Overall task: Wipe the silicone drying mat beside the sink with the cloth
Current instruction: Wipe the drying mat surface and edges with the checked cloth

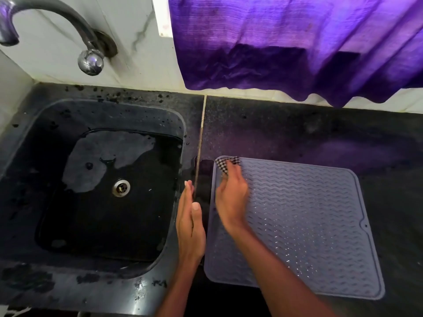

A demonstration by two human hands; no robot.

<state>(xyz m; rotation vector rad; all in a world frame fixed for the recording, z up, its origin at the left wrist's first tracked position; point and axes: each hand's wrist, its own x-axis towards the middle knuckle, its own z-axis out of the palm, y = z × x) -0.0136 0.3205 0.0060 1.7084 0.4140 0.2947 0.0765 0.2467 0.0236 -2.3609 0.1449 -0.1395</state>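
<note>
Black granite counter [297, 133] ran under a purple curtain [297, 42], with one dark sink [45, 156] set in it and one curved tap [57, 19] above.

Fingers of the right hand [231, 197] were curled down onto one checked cloth [225, 164], pressing it against the far left corner of the single grey silicone drying mat [309, 213], which lay flat on the counter just right of the sink. The hand was blurred. The left hand [190, 225] stood on edge with straight, joined fingers, holding nothing, on the strip of counter between sink and mat, just beside the mat's left border.

Judging by the droplets glinting across most of the ridged surface, the wiping had barely begun at that corner, and nearly the whole mat was still to be covered.
</note>
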